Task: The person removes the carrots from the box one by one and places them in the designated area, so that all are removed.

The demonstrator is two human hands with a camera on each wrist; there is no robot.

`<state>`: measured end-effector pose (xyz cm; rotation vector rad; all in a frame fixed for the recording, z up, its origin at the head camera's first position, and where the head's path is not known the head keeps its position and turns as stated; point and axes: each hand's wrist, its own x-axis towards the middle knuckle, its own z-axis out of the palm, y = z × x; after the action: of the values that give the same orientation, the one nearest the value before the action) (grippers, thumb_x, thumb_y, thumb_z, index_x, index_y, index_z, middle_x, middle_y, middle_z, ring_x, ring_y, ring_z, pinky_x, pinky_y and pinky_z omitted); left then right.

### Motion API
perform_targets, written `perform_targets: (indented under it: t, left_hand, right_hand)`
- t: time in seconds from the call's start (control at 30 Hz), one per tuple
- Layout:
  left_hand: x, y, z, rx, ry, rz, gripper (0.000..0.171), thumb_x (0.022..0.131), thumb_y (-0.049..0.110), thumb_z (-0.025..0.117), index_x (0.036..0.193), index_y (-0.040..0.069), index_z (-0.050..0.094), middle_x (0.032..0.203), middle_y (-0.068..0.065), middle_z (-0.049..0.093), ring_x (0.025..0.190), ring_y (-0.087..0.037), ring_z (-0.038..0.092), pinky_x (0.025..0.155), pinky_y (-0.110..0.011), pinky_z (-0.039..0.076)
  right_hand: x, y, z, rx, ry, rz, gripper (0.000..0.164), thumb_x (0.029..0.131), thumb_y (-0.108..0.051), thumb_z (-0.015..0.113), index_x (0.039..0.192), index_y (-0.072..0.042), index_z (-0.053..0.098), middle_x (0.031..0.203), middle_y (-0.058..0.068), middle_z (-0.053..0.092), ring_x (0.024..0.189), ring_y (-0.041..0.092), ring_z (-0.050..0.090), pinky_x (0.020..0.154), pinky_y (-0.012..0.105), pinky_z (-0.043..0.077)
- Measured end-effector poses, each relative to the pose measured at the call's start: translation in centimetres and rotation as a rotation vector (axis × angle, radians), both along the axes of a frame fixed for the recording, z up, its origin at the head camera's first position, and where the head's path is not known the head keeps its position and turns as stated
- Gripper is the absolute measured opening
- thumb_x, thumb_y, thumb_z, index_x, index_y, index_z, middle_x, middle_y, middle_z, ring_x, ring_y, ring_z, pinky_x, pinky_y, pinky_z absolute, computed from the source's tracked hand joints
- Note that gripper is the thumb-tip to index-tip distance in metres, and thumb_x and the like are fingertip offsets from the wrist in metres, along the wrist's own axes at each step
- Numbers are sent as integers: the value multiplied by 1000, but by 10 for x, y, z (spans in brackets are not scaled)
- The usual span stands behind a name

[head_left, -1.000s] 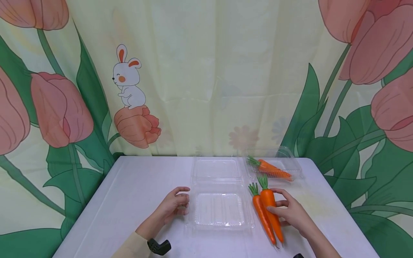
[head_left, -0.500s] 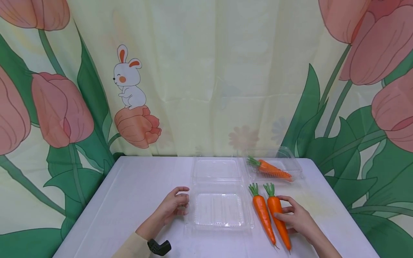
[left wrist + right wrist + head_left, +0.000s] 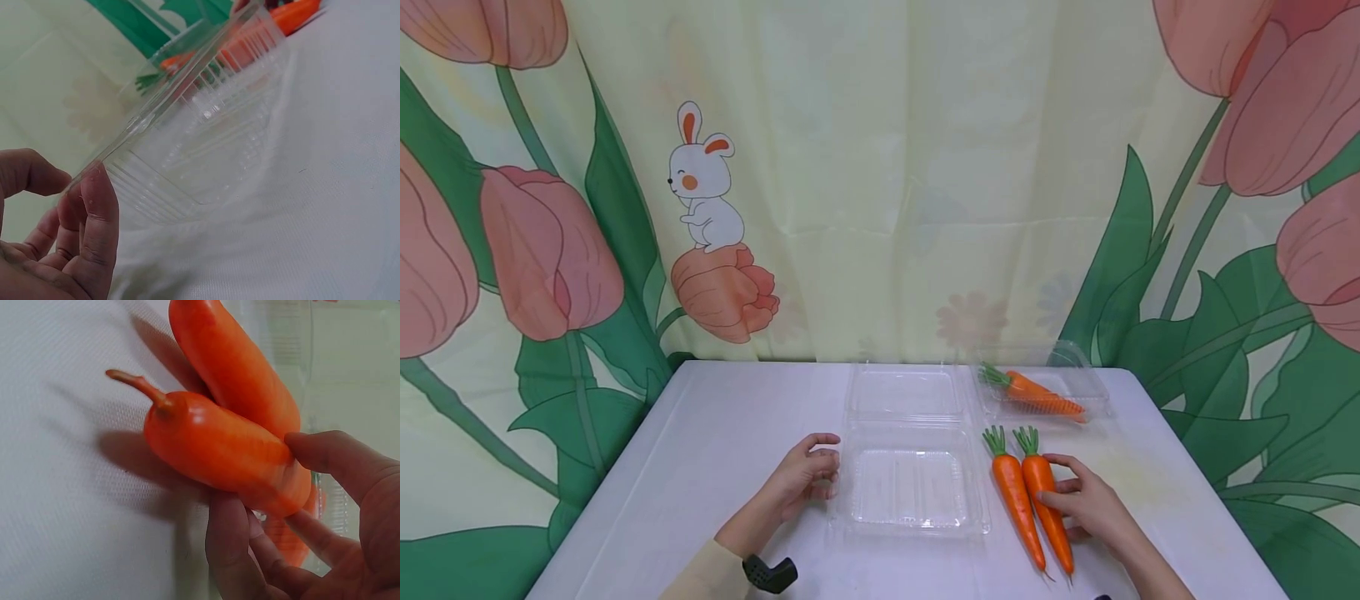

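In the head view, an open clear plastic clamshell container [image 3: 910,492] lies on the table, its lid [image 3: 905,392] folded back toward the curtain. The thumb and forefinger of my left hand [image 3: 805,477] pinch its left rim, as the left wrist view also shows. To the right of the container, two orange carrots with green stem ends lie side by side. My right hand [image 3: 1090,504] holds the right carrot [image 3: 1057,537], thumb on one side and fingers on the other. The left carrot [image 3: 1015,498] rests close against it, untouched by a hand.
A second clear container [image 3: 1093,387] stands at the back right, with carrot [image 3: 1045,395] inside. White cloth covers the table [image 3: 737,408]. A curtain [image 3: 850,167] printed with tulips and a rabbit hangs right behind the table's far edge.
My right hand has brought its carrot down and to the right, from overlapping the left carrot to lying beside it. My left hand has stayed at the container's rim.
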<state>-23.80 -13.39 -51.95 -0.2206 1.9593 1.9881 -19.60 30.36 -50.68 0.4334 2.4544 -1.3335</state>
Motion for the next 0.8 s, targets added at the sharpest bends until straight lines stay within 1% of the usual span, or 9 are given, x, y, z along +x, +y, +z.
perform_targets:
  t: [0.27, 0.6, 0.8]
  left_hand:
    - [1, 0, 1, -2, 3, 0, 50, 91, 9, 68, 138, 6, 48, 97, -7, 63, 74, -16, 59, 59, -25, 56]
    - [2, -4, 1, 1, 6, 2, 50, 91, 9, 68, 137, 6, 48, 99, -7, 62, 75, -16, 59, 59, -25, 56]
    - [2, -8, 0, -21, 3, 29, 49, 91, 9, 68, 136, 7, 50, 100, -7, 62, 76, -17, 59, 59, -26, 55]
  right_hand:
    - [-2, 1, 1, 2, -12, 7, 88, 86, -34, 84, 154, -8, 35, 119, 27, 61, 78, 21, 66, 67, 36, 62]
    - [-3, 4, 3, -12, -23, 15, 91, 85, -38, 84, 153, -5, 34, 124, 30, 59, 79, 20, 67, 66, 36, 61]
    - [-5, 7, 4, 2, -10, 22, 90, 87, -39, 82, 153, -4, 33, 128, 32, 58, 79, 19, 68, 67, 36, 61]
